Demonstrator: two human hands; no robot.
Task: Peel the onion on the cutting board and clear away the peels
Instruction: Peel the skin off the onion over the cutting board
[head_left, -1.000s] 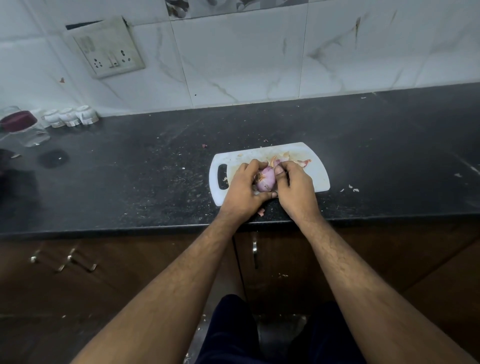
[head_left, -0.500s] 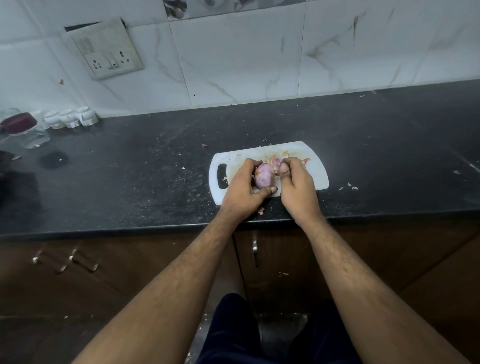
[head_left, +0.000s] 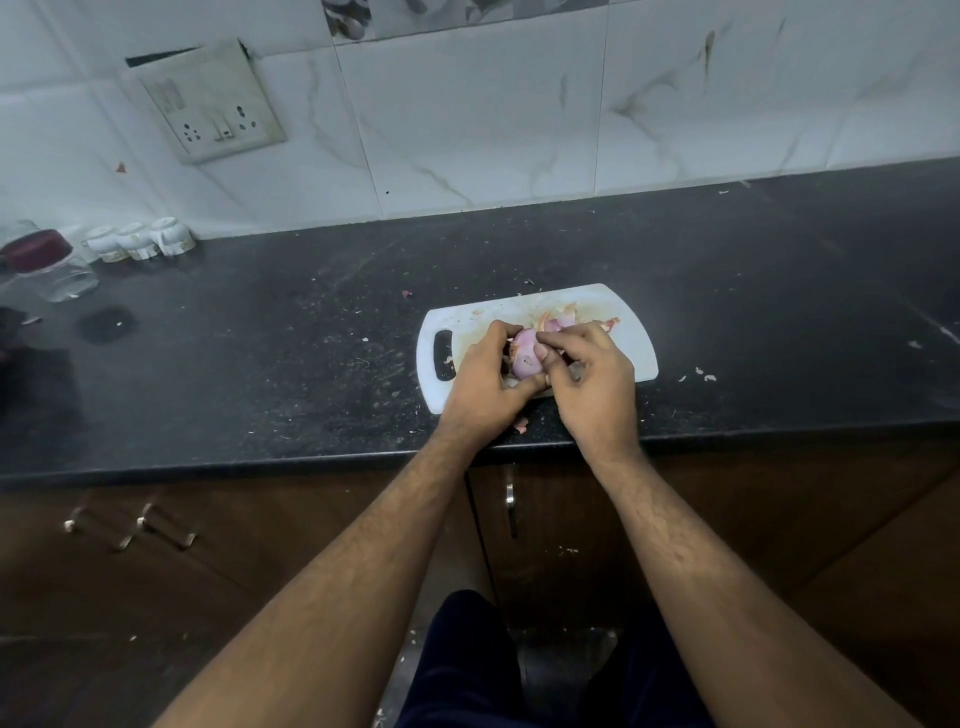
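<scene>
Black counter (head_left: 260, 374) runs along a tiled wall (head_left: 467, 130). White cutting board (head_left: 631, 338) lies near the counter's front edge, handle slot to the left. Left hand (head_left: 483, 379) curls around the onion (head_left: 524, 353), holding it over the board. Right hand (head_left: 592, 379) pinches at the onion's top with thumb and fingers. Loose peels (head_left: 558, 322) lie on the board just behind the onion.
</scene>
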